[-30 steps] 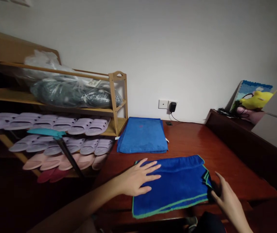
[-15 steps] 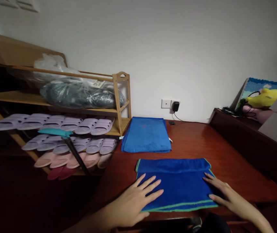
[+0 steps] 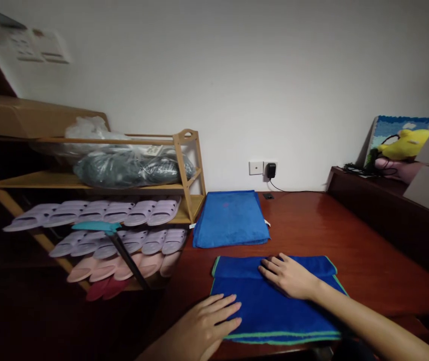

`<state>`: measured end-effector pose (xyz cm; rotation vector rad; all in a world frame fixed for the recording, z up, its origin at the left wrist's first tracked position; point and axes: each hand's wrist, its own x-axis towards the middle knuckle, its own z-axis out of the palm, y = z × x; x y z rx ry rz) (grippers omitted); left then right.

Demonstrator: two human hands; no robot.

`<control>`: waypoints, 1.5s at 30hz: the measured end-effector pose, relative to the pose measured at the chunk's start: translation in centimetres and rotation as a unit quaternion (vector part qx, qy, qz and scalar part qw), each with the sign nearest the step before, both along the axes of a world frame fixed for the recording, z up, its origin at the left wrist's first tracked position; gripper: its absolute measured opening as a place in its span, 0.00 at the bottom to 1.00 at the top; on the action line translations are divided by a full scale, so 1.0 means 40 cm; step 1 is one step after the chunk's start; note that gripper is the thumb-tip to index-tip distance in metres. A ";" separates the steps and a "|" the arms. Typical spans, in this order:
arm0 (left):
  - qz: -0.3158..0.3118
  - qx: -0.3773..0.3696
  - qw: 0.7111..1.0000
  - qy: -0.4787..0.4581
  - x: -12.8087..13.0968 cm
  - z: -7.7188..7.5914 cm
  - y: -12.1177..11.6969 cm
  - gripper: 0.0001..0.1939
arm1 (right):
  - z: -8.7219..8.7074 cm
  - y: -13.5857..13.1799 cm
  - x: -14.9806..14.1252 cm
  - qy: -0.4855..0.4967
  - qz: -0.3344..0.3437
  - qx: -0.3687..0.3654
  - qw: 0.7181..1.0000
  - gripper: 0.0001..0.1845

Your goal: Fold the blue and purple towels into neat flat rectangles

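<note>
Head view: dark blue cloth (image 3: 274, 316) with green edging lies on the red-brown counter (image 3: 350, 250), at its near side, a folded band (image 3: 233, 268) along its far part. Left hand (image 3: 201, 326) rests at the near left corner, grip wide, fingers spread, nothing pinched; presumably flat so the layers don't slip. Right hand (image 3: 291, 278) reaches over the middle, grip narrower, fingers slightly bent, tips on the band; looks like light pressure to keep the fold flat. Can't tell whether any fabric is caught under the fingers. Lighter blue cloths (image 3: 233, 220) sit stacked just beyond, squared up, probably to save room. Wooden rack (image 3: 186, 175) stands left, slippers (image 3: 164, 210) in rows, likely for easy picking.
</note>
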<state>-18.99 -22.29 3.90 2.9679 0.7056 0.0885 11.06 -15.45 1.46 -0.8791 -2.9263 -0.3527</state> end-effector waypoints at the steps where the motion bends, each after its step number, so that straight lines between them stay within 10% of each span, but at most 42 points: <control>1: 0.006 -0.015 1.000 -0.001 -0.009 0.011 -0.001 0.31 | -0.008 0.004 0.005 -0.004 0.010 0.020 1.000 0.24; 6: 0.048 -0.050 0.997 -0.038 -0.023 0.037 0.018 0.21 | -0.018 -0.023 0.062 0.003 -0.004 0.064 0.998 0.24; 16: 0.131 0.082 0.986 -0.070 -0.009 -0.049 0.210 0.22 | -0.062 -0.088 0.307 0.069 -0.197 0.028 0.978 0.24; 26: 0.285 -0.054 0.935 -0.204 0.038 -0.036 0.394 0.16 | -0.043 0.105 0.374 0.328 -0.270 -0.161 0.891 0.16; 33: 0.237 0.143 0.952 -0.128 0.035 -0.052 0.387 0.13 | -0.047 0.109 0.348 0.236 -0.288 -0.035 0.927 0.19; 37: 0.112 0.141 0.982 -0.065 0.012 -0.030 0.334 0.11 | -0.032 0.053 0.347 0.174 -0.218 -0.042 0.959 0.18; 45: 0.093 0.181 0.979 0.027 -0.004 -0.038 0.356 0.07 | -0.046 0.039 0.361 0.159 -0.212 -0.055 0.963 0.18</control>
